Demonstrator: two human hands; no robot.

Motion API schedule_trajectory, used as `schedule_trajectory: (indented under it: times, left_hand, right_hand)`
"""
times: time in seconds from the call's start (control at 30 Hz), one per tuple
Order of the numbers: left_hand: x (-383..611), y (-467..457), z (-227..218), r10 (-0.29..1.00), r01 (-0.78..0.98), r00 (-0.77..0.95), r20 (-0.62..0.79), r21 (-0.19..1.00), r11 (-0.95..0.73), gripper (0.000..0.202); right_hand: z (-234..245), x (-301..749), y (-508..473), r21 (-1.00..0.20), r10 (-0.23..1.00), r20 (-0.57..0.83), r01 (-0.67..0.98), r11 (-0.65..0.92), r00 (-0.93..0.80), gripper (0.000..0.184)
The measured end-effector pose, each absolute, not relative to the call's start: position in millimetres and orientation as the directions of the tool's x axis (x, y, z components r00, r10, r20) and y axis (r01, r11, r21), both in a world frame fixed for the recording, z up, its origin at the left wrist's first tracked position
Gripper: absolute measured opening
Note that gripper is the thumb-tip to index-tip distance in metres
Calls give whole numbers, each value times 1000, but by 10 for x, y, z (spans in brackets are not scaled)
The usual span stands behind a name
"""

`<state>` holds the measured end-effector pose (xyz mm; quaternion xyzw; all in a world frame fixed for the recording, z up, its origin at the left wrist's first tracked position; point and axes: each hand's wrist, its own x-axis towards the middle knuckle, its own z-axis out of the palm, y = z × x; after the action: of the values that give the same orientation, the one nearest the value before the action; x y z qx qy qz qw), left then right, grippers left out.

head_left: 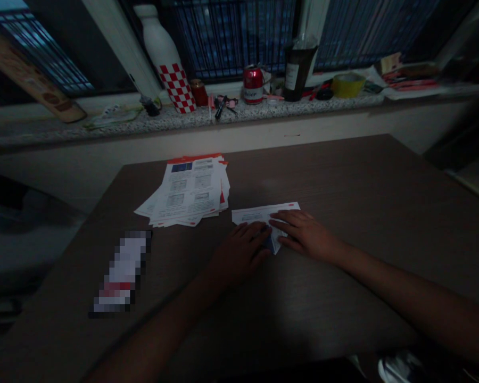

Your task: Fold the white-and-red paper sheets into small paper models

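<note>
My left hand [239,252] and my right hand [303,234] lie side by side on a folded white paper sheet [255,216], with their fingertips meeting near its lower point. A dark blue printed part of the sheet shows between them, and the hands cover much of the fold. To the left of my hands, a loose stack of printed papers [187,191] with red edges lies apart from them. Further left and nearer me is a pixelated, unreadable object [122,271]. Everything rests on a dark brown wooden table [335,175].
Beyond the table runs a speckled granite windowsill [163,121]. On it stand a white bottle with red checks [175,80], a red can [253,85], a dark glass bottle [297,72], a yellow tape roll [347,85], and assorted small items. Barred windows [223,37] rise behind.
</note>
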<state>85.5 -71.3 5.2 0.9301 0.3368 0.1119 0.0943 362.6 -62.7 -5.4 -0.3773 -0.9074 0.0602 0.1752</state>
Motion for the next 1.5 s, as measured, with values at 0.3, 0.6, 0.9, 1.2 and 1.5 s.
schedule_trajectory:
  times: [0.3,0.6,0.9,1.2,1.5]
  left_hand:
    - [886,-699,46,657,603,743,130,296,-741,51]
    - [892,-673,38,700,605,698,152,397,-690,45]
    - [865,-655,-3,683,594,706,187,369,-715,45]
    - [869,-649,39,697,602,693,182,385,-699,43]
    - [864,-653,38,715,635,677,173,354,-687,43]
  right_hand:
    - [-34,3660,-590,-213,700,275,668,713,-660,43]
    - [-65,3638,-557,-354,710,310,616,703,-632,43]
    - [-63,3649,-541,-331,704,304,622,710,-642,35]
    - [-77,3631,-543,-393,684,295,568,723,-667,35]
    - [-73,3632,-532,-361,658,288,558,748,-696,41]
